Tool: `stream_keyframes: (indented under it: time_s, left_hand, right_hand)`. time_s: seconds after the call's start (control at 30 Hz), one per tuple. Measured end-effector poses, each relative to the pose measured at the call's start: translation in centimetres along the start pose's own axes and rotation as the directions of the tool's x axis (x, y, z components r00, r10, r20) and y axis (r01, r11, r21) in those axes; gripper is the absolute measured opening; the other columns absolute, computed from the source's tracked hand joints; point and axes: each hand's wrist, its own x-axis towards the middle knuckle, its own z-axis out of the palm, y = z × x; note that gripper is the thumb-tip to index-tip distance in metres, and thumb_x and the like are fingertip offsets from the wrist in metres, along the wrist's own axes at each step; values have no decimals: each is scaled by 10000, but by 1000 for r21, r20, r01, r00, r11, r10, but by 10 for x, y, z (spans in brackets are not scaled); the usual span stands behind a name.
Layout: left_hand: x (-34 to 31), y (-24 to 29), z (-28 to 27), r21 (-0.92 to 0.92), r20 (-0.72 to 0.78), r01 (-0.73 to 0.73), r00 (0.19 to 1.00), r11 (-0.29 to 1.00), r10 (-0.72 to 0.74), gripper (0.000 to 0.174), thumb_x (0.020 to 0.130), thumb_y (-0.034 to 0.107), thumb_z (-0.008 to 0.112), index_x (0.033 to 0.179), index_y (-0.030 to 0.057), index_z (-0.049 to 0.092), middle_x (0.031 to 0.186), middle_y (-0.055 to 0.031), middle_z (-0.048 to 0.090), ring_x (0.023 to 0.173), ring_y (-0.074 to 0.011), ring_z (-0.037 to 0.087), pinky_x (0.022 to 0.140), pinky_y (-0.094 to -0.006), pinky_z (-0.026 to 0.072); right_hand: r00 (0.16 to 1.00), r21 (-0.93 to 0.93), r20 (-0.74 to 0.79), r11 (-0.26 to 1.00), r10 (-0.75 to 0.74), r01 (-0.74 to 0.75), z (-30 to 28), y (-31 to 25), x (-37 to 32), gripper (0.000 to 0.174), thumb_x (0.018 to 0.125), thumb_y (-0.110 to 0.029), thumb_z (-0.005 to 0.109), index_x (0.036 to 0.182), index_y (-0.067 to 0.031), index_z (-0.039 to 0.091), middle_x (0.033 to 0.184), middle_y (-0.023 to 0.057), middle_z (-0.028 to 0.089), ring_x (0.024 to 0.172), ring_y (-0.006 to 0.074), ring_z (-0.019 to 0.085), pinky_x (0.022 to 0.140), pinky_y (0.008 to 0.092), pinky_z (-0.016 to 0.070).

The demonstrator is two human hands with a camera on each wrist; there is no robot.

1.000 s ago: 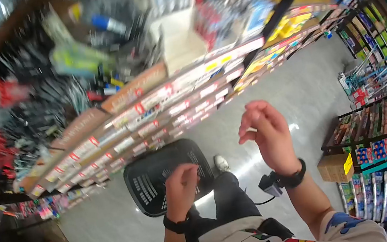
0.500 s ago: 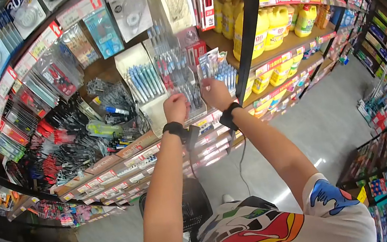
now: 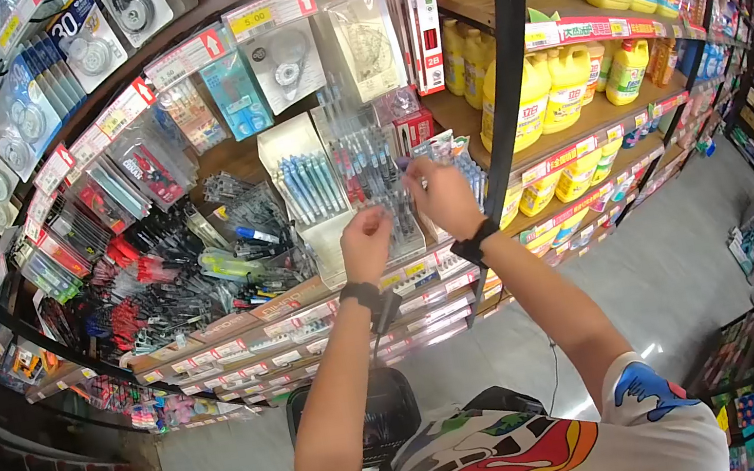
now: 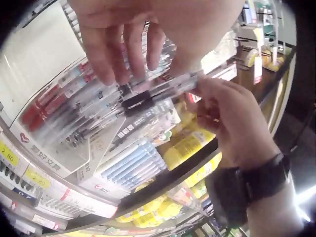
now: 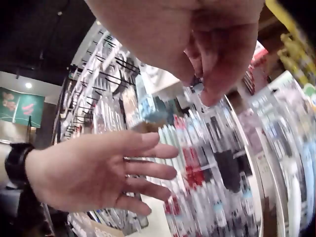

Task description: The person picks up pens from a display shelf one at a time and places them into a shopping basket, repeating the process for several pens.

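Observation:
Clear-barrelled pens stand in a display box [image 3: 361, 164] on the shelf. My right hand [image 3: 445, 195] is over the box's right side; in the right wrist view its thumb and finger pinch the top of a pen with a black grip [image 5: 227, 170]. The left wrist view shows the right hand [image 4: 234, 116] at the end of the slanting, blurred pen [image 4: 138, 102]. My left hand [image 3: 367, 245] is at the box's front. In the right wrist view the left hand [image 5: 103, 170] has its fingers extended and apart, holding nothing visible.
A box of light-blue pens [image 3: 308, 187] stands left of the display box, with loose pens [image 3: 138, 283] in a heap beyond. Hanging packets [image 3: 283, 65] are above. A black upright [image 3: 503, 67] separates yellow bottles [image 3: 564, 87]. A black basket [image 3: 387, 411] is below.
Both hands have risen from above the floor to the pen display. The right hand now pinches a pen, and the head view has turned further onto the shelf.

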Motion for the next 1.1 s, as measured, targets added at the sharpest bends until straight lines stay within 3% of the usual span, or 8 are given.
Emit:
stream_keyframes:
  time_s: [0.17, 0.3, 0.43, 0.47, 0.6, 0.7, 0.87, 1.1]
  left_hand:
    - [-14, 24, -1, 52, 44, -123, 992, 991, 121, 376, 908, 166, 749, 1236, 6, 656, 1066, -103, 723, 957, -167, 689, 790, -308, 548]
    - [4, -14, 18, 209, 36, -167, 986, 963, 163, 431, 879, 149, 762, 1258, -12, 635, 1199, -165, 662, 933, -231, 704, 777, -346, 547]
    - [10, -20, 33, 484, 10, -365, 911, 795, 412, 229, 809, 49, 730, 1032, 3, 709, 1078, -173, 613, 962, -342, 634, 887, -404, 519]
    - [7, -21, 37, 433, -26, -371, 906, 822, 423, 127, 803, 18, 706, 929, 11, 711, 1022, -169, 591, 1018, -362, 595, 913, -428, 494]
    - [8, -25, 31, 450, 22, -429, 882, 783, 471, 143, 819, -26, 671, 954, 10, 703, 1063, -167, 594, 968, -331, 618, 855, -403, 519]
    - [7, -19, 26, 274, 66, -265, 964, 925, 257, 182, 813, -53, 643, 973, 5, 706, 1079, -175, 605, 1061, -379, 588, 992, -457, 459]
    - [-6, 0, 10, 218, 93, -297, 954, 929, 283, 249, 853, -87, 567, 1035, 25, 695, 1078, -150, 604, 904, -307, 638, 747, -349, 541]
    - [-11, -4, -12, 198, 61, -308, 951, 931, 302, 252, 879, -57, 602, 1111, 20, 663, 1072, -120, 623, 844, -223, 653, 701, -329, 533]
  right_hand:
    - [990, -3, -87, 994, -110, 110, -20, -35, 20, 153, 927, -170, 677, 977, -38, 619, 799, 208, 683, 754, 423, 670, 642, 488, 517]
    - [997, 78, -41, 995, 69, -65, 16, 1, 14, 163, 925, -148, 683, 1006, -17, 630, 874, 205, 713, 778, 391, 703, 671, 448, 547]
    - [967, 321, -26, 919, 252, -230, 51, 36, -19, 164, 929, -130, 687, 1026, -5, 647, 893, 194, 725, 797, 345, 733, 684, 414, 562]
    - [979, 285, -51, 943, 195, -173, 53, 39, -29, 164, 946, -66, 675, 1073, 21, 618, 909, 146, 726, 829, 199, 745, 631, 325, 586]
    - [964, 385, -49, 896, 262, -223, 42, 29, -49, 178, 950, -95, 674, 1095, 1, 635, 884, 169, 725, 798, 271, 742, 656, 347, 563]
    - [969, 449, -89, 877, 232, -169, 42, 31, -53, 173, 956, -96, 673, 1097, -2, 637, 887, 156, 721, 777, 232, 730, 642, 323, 556]
    - [983, 434, -91, 895, 157, -102, 37, 31, -46, 157, 965, -93, 664, 1087, 2, 635, 895, 132, 717, 801, 206, 707, 717, 328, 544]
    - [969, 452, -208, 892, 129, -22, 10, 9, -27, 161, 970, -73, 657, 1102, 8, 610, 895, 108, 698, 789, 168, 683, 728, 304, 535]
